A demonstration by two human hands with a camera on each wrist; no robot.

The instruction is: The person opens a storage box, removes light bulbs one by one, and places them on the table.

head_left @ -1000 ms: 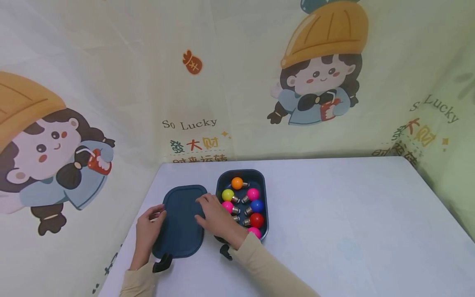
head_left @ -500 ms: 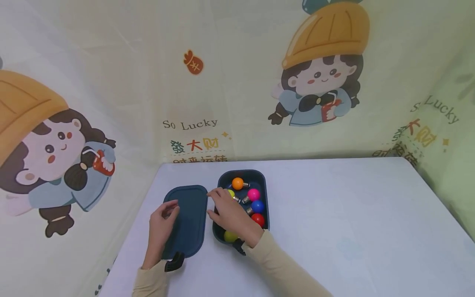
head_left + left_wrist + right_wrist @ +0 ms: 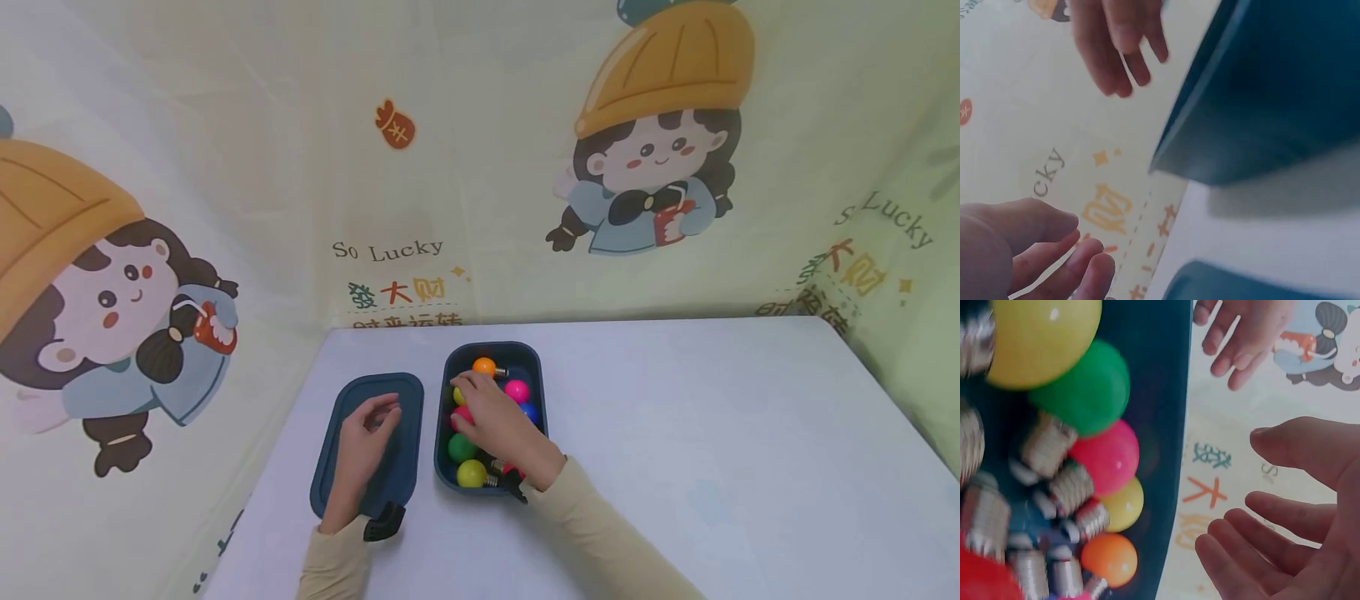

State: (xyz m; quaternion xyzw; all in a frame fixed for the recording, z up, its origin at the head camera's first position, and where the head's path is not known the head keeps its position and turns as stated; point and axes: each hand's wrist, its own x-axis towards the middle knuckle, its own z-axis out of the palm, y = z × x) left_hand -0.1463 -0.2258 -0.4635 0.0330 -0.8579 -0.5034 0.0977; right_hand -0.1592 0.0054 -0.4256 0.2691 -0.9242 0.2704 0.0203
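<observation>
My left hand (image 3: 369, 442) hovers over a dark blue lid-like panel (image 3: 405, 417) lying flat on the table. Its fingers are loosely bent with nothing between them. To the right, my right hand (image 3: 498, 421) is above a dark blue box (image 3: 543, 400) with rounded corners. Small coloured light bulbs lie inside, among them an orange bulb (image 3: 1110, 559), a green bulb (image 3: 1088, 387) and a pink bulb (image 3: 1107, 456). In the right wrist view the right hand's fingers (image 3: 1254, 550) are spread and hold nothing. That hand covers part of the bulbs in the head view.
The white table (image 3: 697, 433) extends far to the right of the box. Behind it hangs a pale cloth (image 3: 495, 167) printed with cartoon figures and lettering. A narrow strip of table separates the panel from the box.
Both hands have moved right. The left went from the panel's left edge to over it, the right from between panel and box to above the bulbs. Panel and box stay put.
</observation>
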